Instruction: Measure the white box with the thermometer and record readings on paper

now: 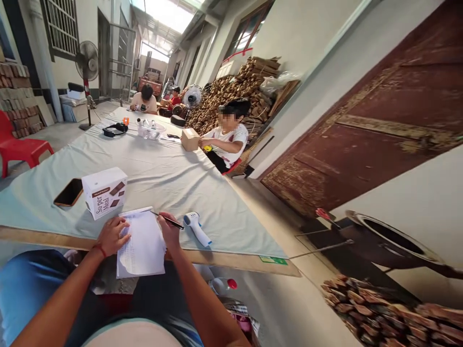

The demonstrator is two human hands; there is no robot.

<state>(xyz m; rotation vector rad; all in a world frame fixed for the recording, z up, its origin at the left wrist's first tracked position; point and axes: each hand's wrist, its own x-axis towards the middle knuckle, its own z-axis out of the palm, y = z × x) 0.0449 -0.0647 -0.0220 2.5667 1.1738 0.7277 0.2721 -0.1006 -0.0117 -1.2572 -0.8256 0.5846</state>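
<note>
A white paper pad (142,246) with writing down its left side lies at the table's near edge and juts out over my lap. My left hand (113,235) rests on the pad's left edge with its fingers spread. My right hand (169,232) is closed around a black pen (175,222) at the pad's upper right; the pen slants toward the top of the page. Beyond my left hand stands a white box (104,193) printed "Su-per Meal". A white and blue infrared thermometer (197,229) lies to the right of my right hand.
A phone (68,192) lies left of the box. Across the cloth-covered table (155,168) are a clear plastic container (150,129), a black strapped item (115,129) and a cardboard box (190,139), held by a seated person (231,137). Other people sit farther back.
</note>
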